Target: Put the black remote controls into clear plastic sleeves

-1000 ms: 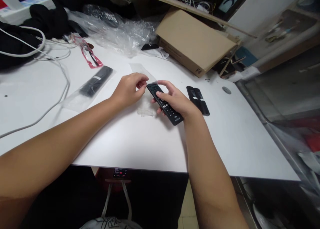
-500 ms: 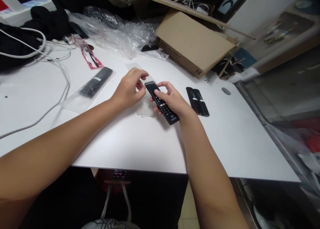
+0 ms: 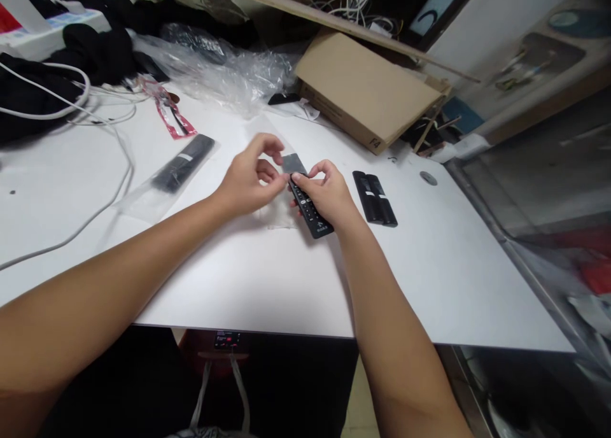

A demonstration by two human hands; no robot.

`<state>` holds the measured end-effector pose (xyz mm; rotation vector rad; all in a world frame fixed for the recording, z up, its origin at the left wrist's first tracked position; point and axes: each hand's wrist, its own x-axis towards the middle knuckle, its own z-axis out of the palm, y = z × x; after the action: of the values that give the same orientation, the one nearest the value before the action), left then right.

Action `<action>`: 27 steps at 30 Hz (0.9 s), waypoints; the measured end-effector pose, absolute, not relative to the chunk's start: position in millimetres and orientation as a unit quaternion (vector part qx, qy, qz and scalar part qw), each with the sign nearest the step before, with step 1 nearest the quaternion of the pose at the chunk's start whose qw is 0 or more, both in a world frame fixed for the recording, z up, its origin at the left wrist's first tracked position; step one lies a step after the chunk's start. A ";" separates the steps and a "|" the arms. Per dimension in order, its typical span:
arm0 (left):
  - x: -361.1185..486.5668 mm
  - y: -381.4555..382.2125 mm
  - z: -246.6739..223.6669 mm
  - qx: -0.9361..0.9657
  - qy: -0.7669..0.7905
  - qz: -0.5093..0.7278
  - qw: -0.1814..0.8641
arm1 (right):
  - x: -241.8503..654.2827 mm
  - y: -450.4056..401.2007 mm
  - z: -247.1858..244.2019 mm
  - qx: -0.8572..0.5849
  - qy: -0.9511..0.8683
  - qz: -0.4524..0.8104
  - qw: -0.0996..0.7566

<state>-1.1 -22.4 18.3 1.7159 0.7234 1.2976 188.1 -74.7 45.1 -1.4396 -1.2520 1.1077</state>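
Note:
A black remote control (image 3: 311,215) with rows of small buttons is gripped in my right hand (image 3: 329,193), the thumb pressed on its face. Its far end looks greyish under a clear plastic sleeve (image 3: 267,129), which lies beyond it on the table. My left hand (image 3: 255,177) is at that end, fingers curled and thumb tip against the remote's edge, closed around the sleeve's mouth; the exact grip is partly hidden. Two black remotes (image 3: 375,198) lie side by side, face down, to the right. Another remote in a clear sleeve (image 3: 184,164) rests on the left.
A cardboard box (image 3: 367,84) stands at the back of the white table (image 3: 248,279). Crumpled clear plastic (image 3: 229,69) and a red-edged packet (image 3: 169,110) lie to its left. A white cable (image 3: 95,215) runs along the left side. A round grommet (image 3: 428,178) sits at right.
The remote's far end has gone under the clear sleeve. My right thumb has moved up near the top of the remote, and my left thumb now meets its edge.

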 end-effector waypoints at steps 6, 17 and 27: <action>0.4 -1.6 13.2 0.424 0.368 0.454 0.692 | 183.7 -75.9 47.3 -0.554 -0.518 0.431 0.488; -3.7 -8.3 18.7 0.450 0.269 0.477 0.706 | 177.7 -85.3 56.0 -0.540 -0.527 0.497 0.428; -7.3 -1.5 14.3 0.435 0.268 0.471 0.719 | 185.6 -77.4 46.3 -0.527 -0.541 0.474 0.452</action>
<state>-7.3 -1.5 14.3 0.9622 0.5930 1.0406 185.6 -77.4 46.3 -1.3020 -1.3373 1.1699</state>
